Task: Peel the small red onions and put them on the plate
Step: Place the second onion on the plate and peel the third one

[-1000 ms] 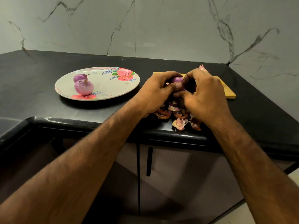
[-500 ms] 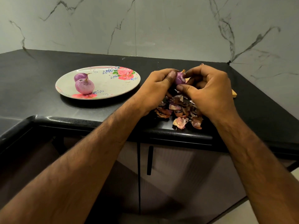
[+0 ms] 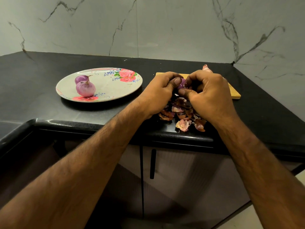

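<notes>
A small red onion (image 3: 181, 83) shows as a purple patch between my two hands, over the near end of the cutting board. My left hand (image 3: 158, 93) grips it with curled fingers and the thumb on its left side. My right hand (image 3: 208, 95) curls round it from the right, thumb under it and fingertips on top. Most of the onion is hidden by the fingers. Two peeled onions (image 3: 85, 88) lie on the left part of a floral plate (image 3: 115, 90). A heap of dry onion skins (image 3: 181, 116) lies below my hands near the counter edge.
A wooden cutting board (image 3: 233, 92) lies behind my hands, with another unpeeled onion (image 3: 207, 68) partly visible beyond my right hand. The black counter (image 3: 41, 104) steps down to the left. Cabinet doors with a black handle (image 3: 152, 163) stand below.
Both hands dropped slightly and closed tighter around the onion, hiding more of it. The plate and its two onions have not moved.
</notes>
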